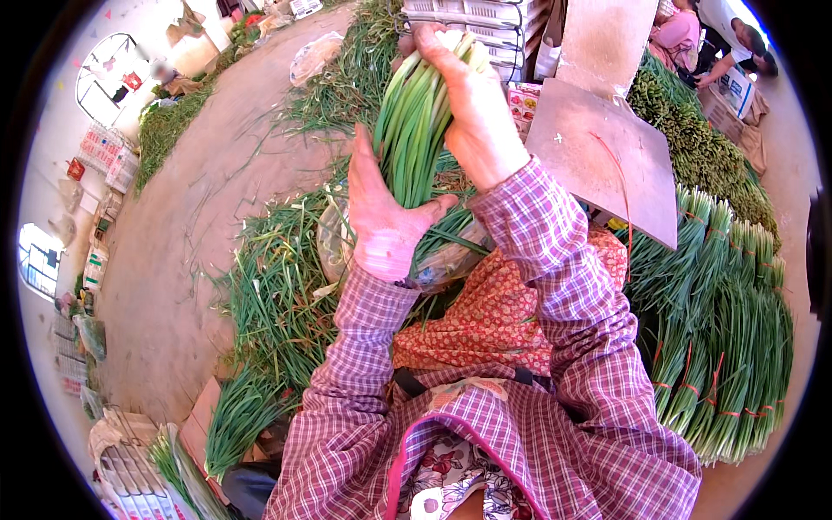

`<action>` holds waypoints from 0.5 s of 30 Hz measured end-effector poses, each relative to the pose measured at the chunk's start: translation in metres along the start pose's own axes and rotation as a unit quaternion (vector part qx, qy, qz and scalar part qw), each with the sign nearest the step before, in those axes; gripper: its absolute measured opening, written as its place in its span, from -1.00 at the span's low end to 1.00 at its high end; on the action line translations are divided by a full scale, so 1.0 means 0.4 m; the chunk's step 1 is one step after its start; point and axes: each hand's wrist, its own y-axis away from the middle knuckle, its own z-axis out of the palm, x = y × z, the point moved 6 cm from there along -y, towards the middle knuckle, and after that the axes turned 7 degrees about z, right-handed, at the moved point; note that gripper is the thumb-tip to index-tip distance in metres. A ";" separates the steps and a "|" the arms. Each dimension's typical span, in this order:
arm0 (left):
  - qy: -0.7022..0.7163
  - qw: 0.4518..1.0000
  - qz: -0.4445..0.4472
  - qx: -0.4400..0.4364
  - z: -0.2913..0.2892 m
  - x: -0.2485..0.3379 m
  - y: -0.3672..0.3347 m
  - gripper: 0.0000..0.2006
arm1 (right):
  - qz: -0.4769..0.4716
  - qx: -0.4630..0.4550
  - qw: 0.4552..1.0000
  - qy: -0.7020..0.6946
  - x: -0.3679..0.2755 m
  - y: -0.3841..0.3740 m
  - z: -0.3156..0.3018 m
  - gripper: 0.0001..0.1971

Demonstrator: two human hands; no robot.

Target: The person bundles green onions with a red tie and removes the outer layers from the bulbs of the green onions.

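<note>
A bunch of long green garlic chives (414,130) is held up in front of me, its pale ends at the top and its leaves pointing down. My right hand (472,108) is closed around the bunch near the pale ends. Below it, my left hand (387,221) cups the leafy part with the thumb and fingers spread apart. The leaves pass between thumb and fingers, and I cannot tell how firmly they touch. Beneath the hands, loose leaves lie on a clear plastic bag (442,273) by my red patterned lap cloth (485,321).
Loose leaves (277,277) are heaped at my left. A flat board (598,147) with a red band across it stands to the right. Beyond it lie several tied chive bundles (719,347). White crates (477,26) are stacked ahead, and people (737,39) work at far right.
</note>
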 end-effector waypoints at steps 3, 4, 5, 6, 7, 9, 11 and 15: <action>0.096 0.992 -0.086 0.017 0.027 -0.072 0.028 -0.03 | 0.029 0.046 0.998 -0.017 0.031 0.001 -0.009 -0.85; 0.128 0.984 -0.124 0.006 0.034 -0.092 0.031 -0.11 | 0.033 0.041 0.998 -0.020 0.037 -0.005 -0.012 -0.84; 0.155 0.974 -0.162 -0.004 0.026 -0.095 0.025 -0.19 | 0.039 0.036 0.998 -0.025 0.044 -0.012 -0.012 -0.83; 0.183 0.963 -0.200 -0.015 0.020 -0.105 0.021 -0.27 | 0.045 0.030 0.998 -0.031 0.048 -0.017 -0.009 -0.82; 0.226 0.950 -0.214 -0.023 0.016 -0.130 0.024 -0.38 | 0.036 0.025 0.999 -0.023 0.044 -0.022 -0.005 -0.79; 0.248 0.945 -0.203 -0.069 0.009 -0.146 0.023 -0.52 | 0.020 0.038 0.999 -0.008 0.025 -0.054 -0.029 -0.78; 0.310 0.912 -0.246 -0.110 -0.028 -0.159 0.049 -0.56 | -0.012 0.023 1.000 -0.014 -0.004 -0.084 -0.048 -0.71; 0.508 0.765 -0.366 -0.151 -0.077 -0.166 0.088 -0.42 | 0.017 -0.221 0.958 -0.180 -0.085 -0.133 -0.134 -0.80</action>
